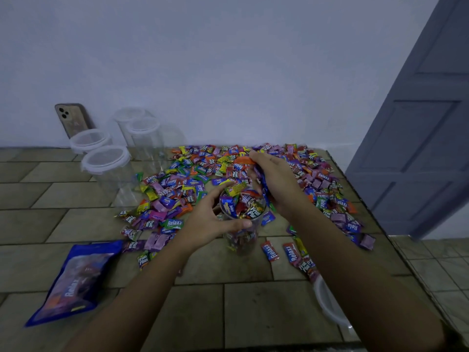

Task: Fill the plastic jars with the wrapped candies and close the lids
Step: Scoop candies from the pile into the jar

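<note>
A clear plastic jar (241, 240) stands open near the table's middle, packed to the rim with wrapped candies. My left hand (210, 219) curls round its upper wall from the left. My right hand (276, 181) hovers over the jar's right rim and holds a few candies, a blue wrapper showing under the palm. A wide heap of loose wrapped candies (193, 189) covers the table behind and beside the jar. The jar's white lid (327, 303) lies at the near right, partly hidden by my right forearm.
Several empty lidded jars (106, 161) stand at the back left, in front of a phone (73, 119) leaning on the wall. A blue candy bag (73, 278) lies at the near left. The table's right edge (375, 224) drops to a tiled floor, with a grey door (418, 135) beyond.
</note>
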